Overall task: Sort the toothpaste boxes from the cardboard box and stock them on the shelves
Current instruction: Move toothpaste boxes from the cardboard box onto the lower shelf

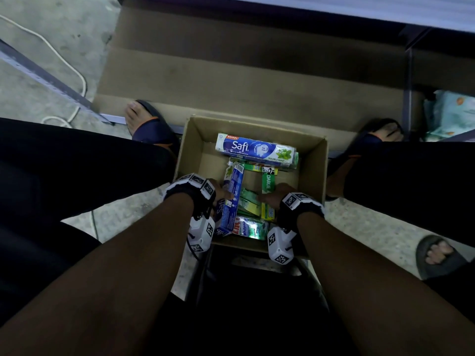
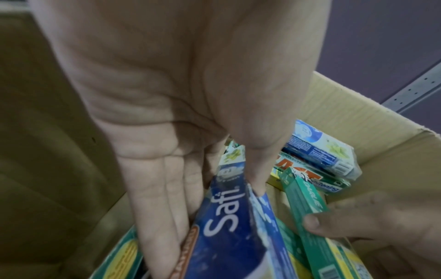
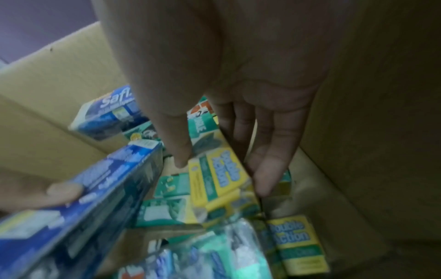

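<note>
An open cardboard box [image 1: 257, 124] stands on the floor between my feet with several toothpaste boxes in it. My left hand [image 1: 221, 193] pinches a blue Safi box [image 2: 229, 222] between thumb and fingers, tilted up at the box's left side. My right hand [image 1: 273, 197] grips a green and yellow Darlie Double Action box [image 3: 222, 175] near the middle. A second Safi box [image 1: 255, 150] lies flat along the far wall. A whitening box [image 1: 250, 228] lies by the near wall. More green Darlie boxes [image 3: 296, 243] lie underneath.
The rack's bottom shelf, lined with brown cardboard [image 1: 231, 62], lies just beyond the box, with a metal upright [image 1: 407, 98] at right. A patterned pack [image 1: 449, 114] sits at far right. A white cable [image 1: 64, 57] runs across the floor at left. Another foot [image 1: 439, 253] is at lower right.
</note>
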